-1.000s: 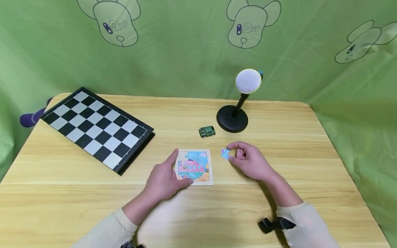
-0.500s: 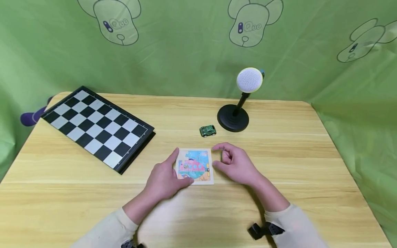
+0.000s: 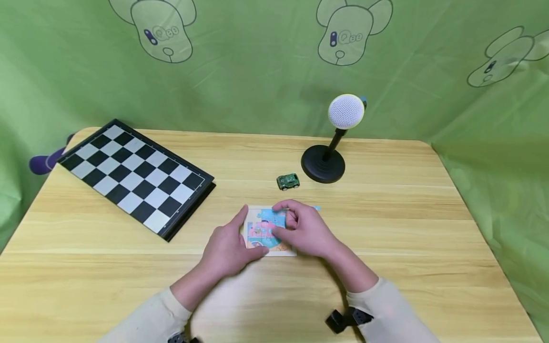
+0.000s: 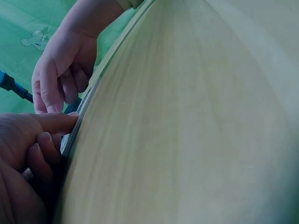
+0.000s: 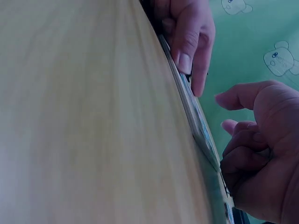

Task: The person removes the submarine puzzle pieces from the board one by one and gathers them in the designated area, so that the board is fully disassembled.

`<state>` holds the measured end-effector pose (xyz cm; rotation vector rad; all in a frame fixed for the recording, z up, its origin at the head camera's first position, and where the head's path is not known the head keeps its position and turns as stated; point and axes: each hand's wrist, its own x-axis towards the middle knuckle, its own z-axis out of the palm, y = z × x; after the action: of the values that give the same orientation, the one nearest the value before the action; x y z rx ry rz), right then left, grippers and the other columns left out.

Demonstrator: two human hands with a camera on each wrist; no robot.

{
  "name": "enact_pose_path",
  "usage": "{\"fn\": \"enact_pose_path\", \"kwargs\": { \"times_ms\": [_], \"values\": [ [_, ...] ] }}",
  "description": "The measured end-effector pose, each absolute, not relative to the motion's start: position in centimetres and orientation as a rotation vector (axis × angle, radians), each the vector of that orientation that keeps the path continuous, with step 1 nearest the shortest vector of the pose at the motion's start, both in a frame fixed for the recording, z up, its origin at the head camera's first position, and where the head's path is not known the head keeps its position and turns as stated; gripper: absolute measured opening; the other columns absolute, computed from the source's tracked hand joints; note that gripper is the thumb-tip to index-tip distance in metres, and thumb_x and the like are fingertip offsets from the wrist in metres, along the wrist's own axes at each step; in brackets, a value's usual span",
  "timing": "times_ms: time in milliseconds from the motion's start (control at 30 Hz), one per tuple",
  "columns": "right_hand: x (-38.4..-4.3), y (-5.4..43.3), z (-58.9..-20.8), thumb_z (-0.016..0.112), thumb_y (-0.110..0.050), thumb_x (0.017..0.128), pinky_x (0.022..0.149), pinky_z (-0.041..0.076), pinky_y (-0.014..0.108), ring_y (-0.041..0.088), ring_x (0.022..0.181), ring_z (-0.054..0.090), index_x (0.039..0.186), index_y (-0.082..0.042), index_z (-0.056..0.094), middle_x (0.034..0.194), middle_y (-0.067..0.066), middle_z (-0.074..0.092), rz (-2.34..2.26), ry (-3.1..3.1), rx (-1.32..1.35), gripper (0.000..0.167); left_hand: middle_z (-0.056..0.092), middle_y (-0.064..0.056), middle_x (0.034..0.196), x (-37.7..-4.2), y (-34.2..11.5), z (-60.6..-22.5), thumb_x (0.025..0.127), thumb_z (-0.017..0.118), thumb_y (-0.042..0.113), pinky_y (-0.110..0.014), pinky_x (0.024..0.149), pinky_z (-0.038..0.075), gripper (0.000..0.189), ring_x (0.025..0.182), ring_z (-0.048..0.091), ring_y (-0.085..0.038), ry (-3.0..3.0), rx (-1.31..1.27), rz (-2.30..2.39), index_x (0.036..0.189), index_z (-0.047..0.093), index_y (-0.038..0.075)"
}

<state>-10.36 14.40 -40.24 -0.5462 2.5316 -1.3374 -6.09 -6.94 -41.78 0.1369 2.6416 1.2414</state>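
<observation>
A small square jigsaw puzzle [image 3: 263, 230] in a pale frame lies on the table, showing a pink and blue picture with a bare patch at its upper left. My left hand [image 3: 225, 248] holds its left side, thumb on the near edge and a finger at the far left corner. Over the puzzle's right part hovers my right hand [image 3: 306, 229], index finger and thumb spread apart with nothing between them. In the right wrist view, the right hand [image 5: 268, 140] has its other fingers curled in. A blue puzzle piece [image 3: 318, 208] peeks out behind that hand, mostly hidden.
Beyond the puzzle sits a green toy car [image 3: 288, 181]. A round-headed white microphone [image 3: 346, 112] on a black base [image 3: 323, 164] stands behind it. A folded black-and-white chessboard [image 3: 137, 176] lies at the left. Green cloth [image 3: 257, 85] hangs behind the wooden table [image 3: 407, 205].
My right hand has let go of the blue puzzle piece, which stays to the right of the puzzle, and has moved left over the puzzle. My left hand keeps its hold.
</observation>
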Motion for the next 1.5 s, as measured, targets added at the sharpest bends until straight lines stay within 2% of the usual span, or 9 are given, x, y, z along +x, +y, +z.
{"fn": "enact_pose_path", "kwargs": {
  "times_ms": [300,567,1500],
  "values": [
    [-10.6,13.2,-40.1,0.083,-0.020,0.083,0.057,0.036,0.029,0.010,0.052,0.032,0.116,-0.012,0.067,0.059,-0.005,0.036,-1.277,2.581,-0.466,0.037,0.050,0.001,0.056,-6.0,-6.9,-41.7,0.074,0.088,0.041,-0.034,0.048,0.039,0.107,0.050,0.048,-0.016,2.633,0.140,1.251,0.157,0.031,0.006],
    [-10.9,12.9,-40.3,0.084,-0.025,0.083,0.054,0.032,0.029,0.010,0.050,0.030,0.115,-0.012,0.068,0.057,-0.006,0.036,-1.171,2.650,-0.466,0.038,0.050,0.001,0.056,-6.0,-7.0,-41.6,0.074,0.088,0.040,-0.034,0.048,0.039,0.106,0.050,0.049,-0.015,2.629,0.141,1.263,0.157,0.031,0.005],
    [-11.2,12.9,-40.2,0.088,-0.020,0.078,0.049,0.031,0.029,0.010,0.048,0.036,0.107,-0.014,0.075,0.055,-0.004,0.041,-1.163,2.665,-0.427,0.032,0.050,0.002,0.056,-6.0,-7.0,-41.7,0.074,0.087,0.040,-0.034,0.047,0.041,0.107,0.049,0.049,-0.015,2.639,0.154,1.257,0.157,0.030,0.003]
  ]
}}
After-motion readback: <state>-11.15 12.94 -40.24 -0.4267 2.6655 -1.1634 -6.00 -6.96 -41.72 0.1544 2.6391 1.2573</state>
